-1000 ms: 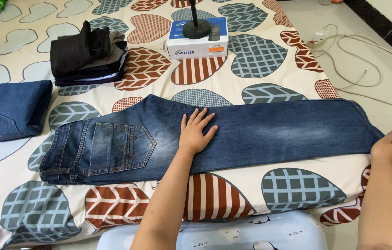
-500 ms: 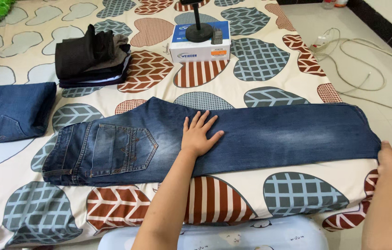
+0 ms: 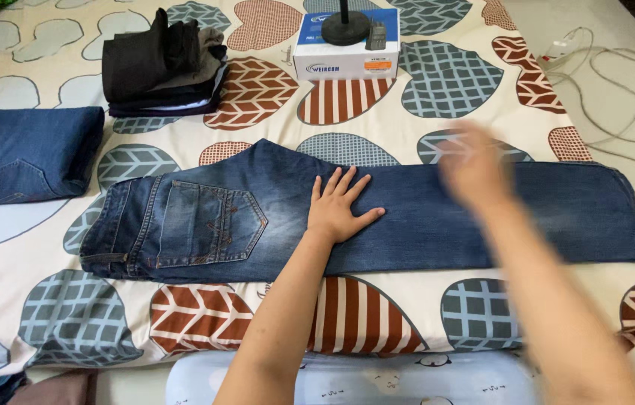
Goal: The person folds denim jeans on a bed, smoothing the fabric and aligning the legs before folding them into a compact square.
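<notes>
Your left hand [image 3: 338,212] lies flat, fingers spread, on the folded blue jeans [image 3: 437,214]; keep it there. Your right hand [image 3: 473,166] is blurred above the legs, its grip unreadable.

Both my arms bare to past the elbow, no sleeves in view. Left hand [image 3: 338,210] sharp, no rings; right hand [image 3: 473,166] motion-blurred.
</notes>
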